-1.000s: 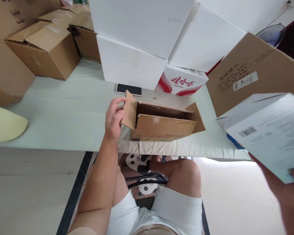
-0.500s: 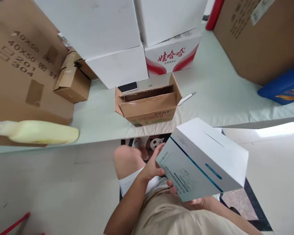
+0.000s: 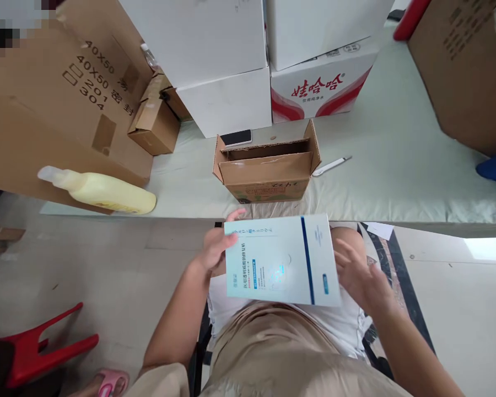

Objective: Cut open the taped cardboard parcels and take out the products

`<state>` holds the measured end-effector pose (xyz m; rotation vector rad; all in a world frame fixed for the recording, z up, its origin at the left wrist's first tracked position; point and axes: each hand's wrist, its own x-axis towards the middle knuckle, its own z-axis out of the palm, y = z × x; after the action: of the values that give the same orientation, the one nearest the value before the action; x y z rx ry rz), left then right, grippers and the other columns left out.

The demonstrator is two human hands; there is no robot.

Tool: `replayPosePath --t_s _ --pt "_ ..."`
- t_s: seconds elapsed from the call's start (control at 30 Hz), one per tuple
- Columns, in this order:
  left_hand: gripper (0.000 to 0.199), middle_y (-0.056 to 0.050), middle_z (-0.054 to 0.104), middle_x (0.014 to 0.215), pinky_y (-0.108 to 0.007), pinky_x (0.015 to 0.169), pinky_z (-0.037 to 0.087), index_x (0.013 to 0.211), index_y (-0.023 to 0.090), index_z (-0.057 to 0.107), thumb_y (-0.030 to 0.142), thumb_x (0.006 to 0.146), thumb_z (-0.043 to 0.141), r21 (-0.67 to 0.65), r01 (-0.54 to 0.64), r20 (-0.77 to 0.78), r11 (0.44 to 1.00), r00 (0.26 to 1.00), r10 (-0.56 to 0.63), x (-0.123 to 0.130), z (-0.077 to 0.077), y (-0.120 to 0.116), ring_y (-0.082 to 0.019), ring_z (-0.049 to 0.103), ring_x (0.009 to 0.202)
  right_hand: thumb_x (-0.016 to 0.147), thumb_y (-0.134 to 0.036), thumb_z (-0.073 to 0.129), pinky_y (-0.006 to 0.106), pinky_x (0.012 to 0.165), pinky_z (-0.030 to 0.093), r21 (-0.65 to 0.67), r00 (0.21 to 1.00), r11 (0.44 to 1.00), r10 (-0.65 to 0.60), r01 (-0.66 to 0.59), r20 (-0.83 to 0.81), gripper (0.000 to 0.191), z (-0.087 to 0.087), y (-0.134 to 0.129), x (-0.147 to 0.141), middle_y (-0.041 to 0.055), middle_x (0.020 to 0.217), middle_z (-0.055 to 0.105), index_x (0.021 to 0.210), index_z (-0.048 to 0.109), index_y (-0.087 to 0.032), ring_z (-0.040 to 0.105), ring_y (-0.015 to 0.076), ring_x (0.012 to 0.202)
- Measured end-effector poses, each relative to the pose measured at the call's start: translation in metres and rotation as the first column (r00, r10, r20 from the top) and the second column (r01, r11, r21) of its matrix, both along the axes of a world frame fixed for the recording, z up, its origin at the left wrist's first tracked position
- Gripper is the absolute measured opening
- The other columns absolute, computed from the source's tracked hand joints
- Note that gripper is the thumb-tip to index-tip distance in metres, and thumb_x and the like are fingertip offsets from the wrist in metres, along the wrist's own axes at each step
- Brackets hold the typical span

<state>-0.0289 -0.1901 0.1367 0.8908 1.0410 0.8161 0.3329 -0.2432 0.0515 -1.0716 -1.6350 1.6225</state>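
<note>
Over my lap is a flat pale-blue box point(image 3: 281, 253) with a dark blue stripe and printed text, its broad face turned up. My left hand point(image 3: 215, 249) grips its left edge, thumb on top and the other fingers partly hidden beneath. Just off the box's right edge, my right hand point(image 3: 366, 278) is slightly blurred, its fingers apart and holding nothing. In front of me on the covered bench stands a brown carton point(image 3: 268, 179) with its flaps up and its top open. A white utility knife point(image 3: 333, 166) lies to the carton's right.
Behind the carton lie a phone point(image 3: 236, 138) and stacked white boxes point(image 3: 227, 105). A yellow bottle point(image 3: 111, 192) rests at the bench's left edge beside a big cardboard box point(image 3: 78, 127). Another large box point(image 3: 463, 71) stands right. A red stool point(image 3: 37, 342) is on the floor at lower left.
The pale-blue box has turned from a tilt to lie flatter, its printed face up, and moved left. My right hand has come off it. The view has shifted slightly.
</note>
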Motion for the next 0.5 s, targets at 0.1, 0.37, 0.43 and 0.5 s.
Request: replayPosePath --t_s 0.1,0.37,0.43,0.5 --pt "0.088 -0.008 0.077 0.117 -0.039 0.086 0.059 0.157 0.033 0.044 0.051 0.080 0.083 0.046 0.250 -0.292 0.967 0.929 -0.226 -0.005 0.028 0.018 -0.030 0.076 0.103 0.086 -0.097 0.023 0.062 0.115 0.049 -0.111 0.992 0.993 0.017 -0.031 -0.123 0.100 0.012 0.000 0.012 0.0140 0.176 0.024 0.168 0.001 -0.044 0.041 0.0390 0.157" --pt "0.103 -0.013 0.059 0.152 -0.050 0.103 0.055 0.160 0.033 0.044 0.067 0.072 0.085 0.136 0.681 -0.730 0.720 0.560 -0.391 0.034 0.098 0.044 -0.041 0.062 0.130 0.075 -0.064 0.079 0.066 0.123 0.037 -0.156 0.941 0.938 0.325 -0.309 0.092 0.129 0.042 0.017 -0.030 0.0184 0.175 0.020 0.172 0.001 -0.029 0.037 0.0438 0.153" --pt "0.104 -0.011 0.054 0.158 -0.052 0.110 0.052 0.162 0.035 0.040 0.070 0.074 0.082 0.161 0.703 -0.719 0.693 0.564 -0.405 0.026 0.115 0.050 -0.041 0.057 0.137 0.070 -0.059 0.082 0.067 0.122 0.038 -0.122 0.943 0.943 0.321 -0.309 0.090 0.134 0.045 0.018 -0.032 0.0181 0.174 0.021 0.172 -0.001 -0.029 0.039 0.0448 0.151" --pt "0.089 -0.010 0.053 0.159 -0.051 0.117 0.048 0.159 0.036 0.042 0.071 0.084 0.075 0.335 0.586 -0.611 0.738 0.732 -0.303 0.008 0.123 0.055 -0.038 0.053 0.144 0.073 -0.064 0.077 0.066 0.123 0.038 -0.089 0.962 0.958 0.274 -0.273 0.008 0.129 0.051 0.022 -0.028 0.0166 0.173 0.025 0.172 0.001 -0.029 0.041 0.0450 0.150"
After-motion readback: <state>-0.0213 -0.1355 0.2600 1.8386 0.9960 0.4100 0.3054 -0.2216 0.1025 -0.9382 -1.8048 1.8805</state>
